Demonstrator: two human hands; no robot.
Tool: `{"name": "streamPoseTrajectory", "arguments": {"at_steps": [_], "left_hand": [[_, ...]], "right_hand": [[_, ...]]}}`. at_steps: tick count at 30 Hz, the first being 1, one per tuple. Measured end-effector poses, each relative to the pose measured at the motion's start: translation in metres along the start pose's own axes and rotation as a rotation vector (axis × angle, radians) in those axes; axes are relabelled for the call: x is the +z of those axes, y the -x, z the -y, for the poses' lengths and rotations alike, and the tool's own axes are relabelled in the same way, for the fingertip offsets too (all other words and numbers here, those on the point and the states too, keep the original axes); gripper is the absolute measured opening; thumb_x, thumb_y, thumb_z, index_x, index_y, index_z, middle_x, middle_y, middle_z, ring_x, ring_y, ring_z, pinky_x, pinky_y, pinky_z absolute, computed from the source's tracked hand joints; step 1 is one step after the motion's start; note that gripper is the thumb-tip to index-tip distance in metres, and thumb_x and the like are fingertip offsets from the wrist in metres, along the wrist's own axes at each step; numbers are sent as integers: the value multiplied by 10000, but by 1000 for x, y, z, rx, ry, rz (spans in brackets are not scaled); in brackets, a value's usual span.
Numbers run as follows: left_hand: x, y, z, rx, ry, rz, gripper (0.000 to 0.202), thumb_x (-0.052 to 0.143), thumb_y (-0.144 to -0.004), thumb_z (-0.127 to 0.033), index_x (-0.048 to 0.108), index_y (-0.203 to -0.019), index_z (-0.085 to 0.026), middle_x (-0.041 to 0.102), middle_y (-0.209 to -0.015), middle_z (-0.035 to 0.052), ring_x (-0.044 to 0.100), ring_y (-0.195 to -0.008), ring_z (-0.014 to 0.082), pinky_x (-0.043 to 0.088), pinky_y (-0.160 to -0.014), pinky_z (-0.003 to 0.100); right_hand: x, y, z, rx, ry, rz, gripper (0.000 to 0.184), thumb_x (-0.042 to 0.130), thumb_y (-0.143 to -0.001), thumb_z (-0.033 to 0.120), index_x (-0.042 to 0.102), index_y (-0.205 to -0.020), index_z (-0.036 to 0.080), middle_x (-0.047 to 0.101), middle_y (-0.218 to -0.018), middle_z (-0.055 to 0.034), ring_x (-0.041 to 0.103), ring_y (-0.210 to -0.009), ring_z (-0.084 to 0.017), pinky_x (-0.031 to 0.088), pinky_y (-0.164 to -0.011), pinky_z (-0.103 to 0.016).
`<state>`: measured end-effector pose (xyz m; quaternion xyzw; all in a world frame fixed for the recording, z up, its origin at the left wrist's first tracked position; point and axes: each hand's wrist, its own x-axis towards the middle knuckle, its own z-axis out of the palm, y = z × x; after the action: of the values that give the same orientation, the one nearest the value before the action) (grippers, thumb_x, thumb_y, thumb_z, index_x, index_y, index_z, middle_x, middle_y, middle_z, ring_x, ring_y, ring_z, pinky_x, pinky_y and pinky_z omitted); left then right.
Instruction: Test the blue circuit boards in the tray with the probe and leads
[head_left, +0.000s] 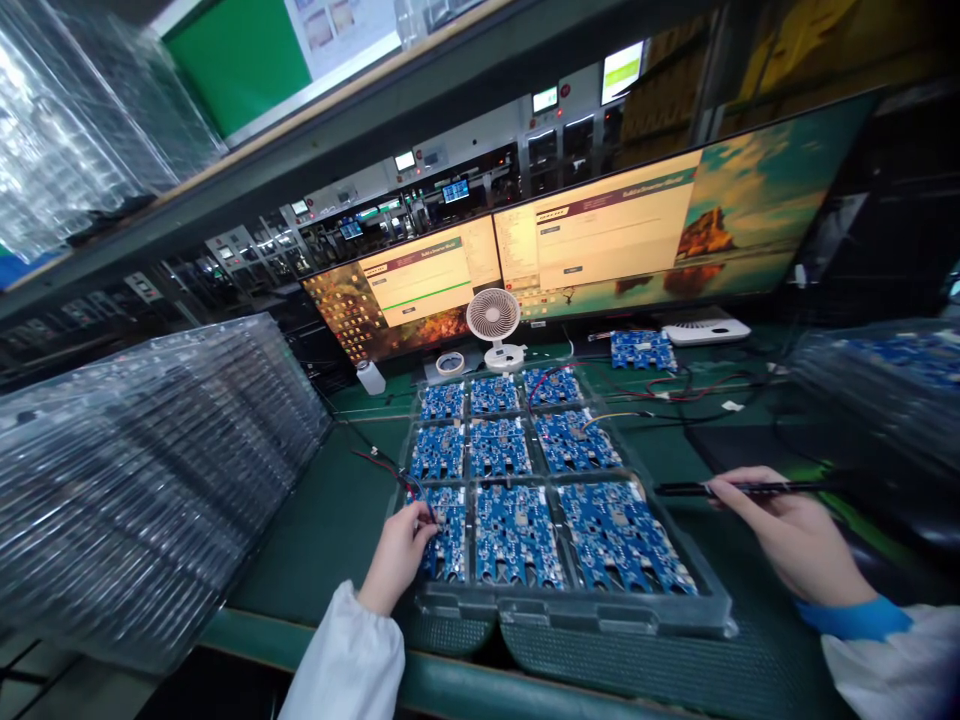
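Note:
A clear plastic tray holds blue circuit boards in rows on the green bench. At its front-left board, my left hand has its fingertips pinched together on a thin dark cable. The cable's red and black wires trail away to the left; its tip is hidden by the fingers. Right of the tray, my right hand is closed around a black pen, held level with its tip pointing left toward the tray.
Stacked clear trays rise on the left; more trays with boards are at right. A small fan, a tape roll and a white bottle stand before two monitors. Another board lies behind loose wires.

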<state>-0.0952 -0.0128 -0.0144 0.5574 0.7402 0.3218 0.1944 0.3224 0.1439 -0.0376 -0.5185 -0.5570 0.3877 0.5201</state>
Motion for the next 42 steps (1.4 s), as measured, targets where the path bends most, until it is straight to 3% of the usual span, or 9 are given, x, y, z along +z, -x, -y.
{"name": "streamPoseTrajectory", "arguments": {"at_steps": [11,15,17,19,21,24,26,33,42], "left_hand": [[-5,2,-5,-17,-28,-32,122,576,-738,-280,648,-778,-190,669,-764,41,609,-744,190,449,-748,302],[-28,13,-5,-219,512,-239,261,560,-759,-370,666,-893,-173,672,-630,23,592,-614,167,466,-645,294],[-42,18,-6,-205,911,-377,287,651,-694,-355,650,-938,-203,729,-803,35,639,-727,160,497,-702,288],[-51,21,-4,-122,1033,-534,292,725,-636,-340,649,-897,-234,731,-1000,33,651,-931,173,498,-830,300],[-53,19,1,-93,793,-613,259,721,-650,-371,673,-862,-229,724,-1052,42,624,-1042,203,466,-929,336],[-46,9,11,-183,304,-542,305,631,-713,-419,707,-903,-193,730,-1015,86,634,-1003,251,447,-957,408],[-38,-3,18,-240,148,-505,315,581,-726,-413,710,-894,-181,738,-952,93,657,-911,253,474,-906,412],[-21,-37,34,-225,52,-401,251,549,-710,-318,702,-846,-172,742,-842,75,679,-783,213,512,-801,342],[-19,-47,42,-198,-12,-344,176,572,-714,-274,712,-797,-209,744,-875,46,663,-871,214,465,-892,349]], "right_hand": [[1,-2,-2,5,9,1,370,707,-584,557,636,-677,206,586,-745,-35,555,-732,-206,455,-723,-350],[2,-5,-6,6,34,-18,437,695,-539,606,630,-657,190,593,-735,-36,562,-735,-216,463,-712,-355],[3,-7,-8,6,42,-20,459,688,-524,623,626,-653,187,594,-726,-35,564,-733,-217,468,-698,-350],[2,-7,-9,3,46,-13,462,686,-523,623,627,-658,186,596,-724,-34,565,-729,-212,472,-689,-340],[2,-6,-9,-3,48,-11,459,685,-524,619,629,-662,185,598,-728,-33,565,-726,-206,474,-687,-332],[1,-5,-9,-10,56,-16,454,681,-528,615,634,-662,183,598,-727,-33,561,-724,-200,471,-698,-330],[1,-5,-9,-12,64,-18,453,678,-529,616,635,-656,183,598,-724,-34,560,-727,-201,467,-705,-331],[1,-8,-13,-9,87,-7,476,665,-533,638,637,-653,178,597,-727,-40,569,-722,-204,483,-684,-322],[0,-8,-13,-4,119,17,475,654,-539,638,639,-671,181,609,-735,-43,582,-730,-209,500,-676,-306]]}}
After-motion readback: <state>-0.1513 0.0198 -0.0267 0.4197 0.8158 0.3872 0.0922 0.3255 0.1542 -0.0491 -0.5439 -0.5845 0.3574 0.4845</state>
